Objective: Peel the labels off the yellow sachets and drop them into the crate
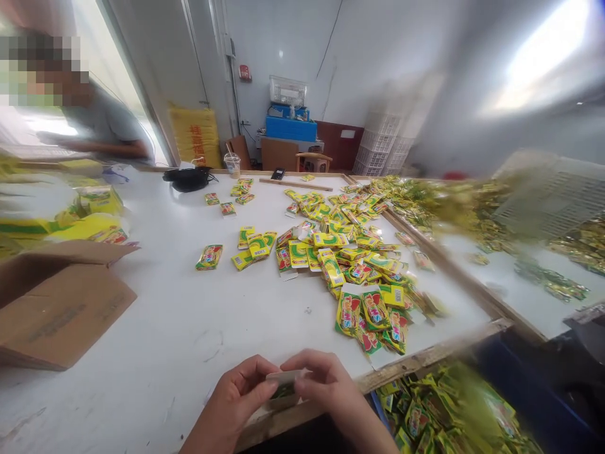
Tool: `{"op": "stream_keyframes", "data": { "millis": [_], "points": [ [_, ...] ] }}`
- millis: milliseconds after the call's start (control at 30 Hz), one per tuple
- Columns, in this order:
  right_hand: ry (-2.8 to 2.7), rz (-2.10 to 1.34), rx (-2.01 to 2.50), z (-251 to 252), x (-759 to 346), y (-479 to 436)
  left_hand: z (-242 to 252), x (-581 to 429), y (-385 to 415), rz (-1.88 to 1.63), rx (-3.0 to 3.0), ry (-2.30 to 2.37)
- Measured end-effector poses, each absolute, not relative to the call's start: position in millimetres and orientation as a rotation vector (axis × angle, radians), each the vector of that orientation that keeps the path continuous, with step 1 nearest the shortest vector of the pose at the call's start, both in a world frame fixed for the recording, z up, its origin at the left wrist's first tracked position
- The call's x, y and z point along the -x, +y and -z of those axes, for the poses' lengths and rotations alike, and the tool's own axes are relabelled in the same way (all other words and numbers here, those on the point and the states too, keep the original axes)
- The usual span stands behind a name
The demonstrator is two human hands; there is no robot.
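Both hands meet at the table's near edge around one small carton (284,386), its white flap turned up toward me. My left hand (241,394) pinches the carton's left side between thumb and fingers. On the opposite side, my right hand (324,381) grips it with the thumb near the flap. The fingers hide most of its printed faces. Just beyond my right hand lies a loose heap of small yellow and green cartons (348,309), some with white flaps standing out. A few similar cartons (258,246) lie apart, left of the heap.
An open brown cardboard box (70,315) stands at the left. Wooden strips (439,271) divide the white table (165,328); gold and green packets (543,277) lie beyond them. Below the edge, a blue bin (378,410) holds many cartons. Another person (108,120) is at the far left.
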State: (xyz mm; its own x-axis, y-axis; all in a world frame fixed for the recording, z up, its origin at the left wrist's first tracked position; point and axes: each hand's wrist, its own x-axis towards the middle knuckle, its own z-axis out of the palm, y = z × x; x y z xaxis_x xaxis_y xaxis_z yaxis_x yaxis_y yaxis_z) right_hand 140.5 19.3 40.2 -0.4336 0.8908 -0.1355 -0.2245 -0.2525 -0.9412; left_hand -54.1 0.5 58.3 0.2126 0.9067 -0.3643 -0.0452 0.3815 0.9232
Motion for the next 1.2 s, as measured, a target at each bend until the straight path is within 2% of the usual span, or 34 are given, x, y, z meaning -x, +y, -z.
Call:
{"op": "stream_keyframes", "data": {
  "millis": [167, 333, 500, 633, 833, 1033, 1200],
  "points": [
    [-1.187, -1.842, 0.970, -47, -146, 14, -59, 53, 1, -0.722, -0.881, 1.053],
    [-1.069, -1.663, 1.137, -33, -124, 32, -44, 51, 15, -0.814, -0.830, 0.953],
    [-1.047, -1.550, 1.102, -17, -105, 49, -16, 56, 23, -1.106, -0.783, 1.281],
    [-1.136, -1.540, 0.994, -15, -111, 46, 0, 61, 16, -1.201, -0.947, 1.436],
    [-1.073, -1.550, 1.079, -15, -117, 47, -4, 57, 13, -1.147, -1.017, 1.397],
    [-1.211, -1.460, 1.052, -16, -124, 47, -11, 69, 18, -1.145, -1.543, 1.272],
    [-1.361, -1.365, 1.078, -21, -129, 45, -13, 68, 18, -1.100, -1.360, 1.229]
  ]
}}
